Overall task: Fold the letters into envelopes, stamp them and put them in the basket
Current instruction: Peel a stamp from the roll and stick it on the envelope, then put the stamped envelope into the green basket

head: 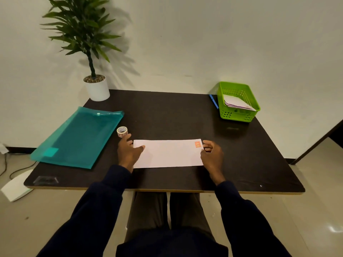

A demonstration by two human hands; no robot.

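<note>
Left hand (128,153), right hand (211,154) at envelope (168,153) short edges; basket (238,115) far-right corner.

**Dark table, lime basket, teal folder**

The table (167,115) is near-black brown on top, with a thin tan edge. At its middle the envelope (167,154) is plain white, with an orange stamp (198,144) in its 2 o'clock corner. At the table's 2 o'clock, the basket (239,115) is bright lime green, its walls a grid of square holes. The papers (237,102) inside are white with pinkish-purple edges, and the pen (213,101) beside it is blue. At 9 o'clock the folder (78,138) is see-through teal, with a white snap and a paler turquoise square. The roll (122,131) beside it is whitish with reddish marks. At 11 o'clock the plant (81,25) is green and its pot (98,89) white, topped with speckled brown gravel. The sleeves (104,197) are dark navy.
</note>
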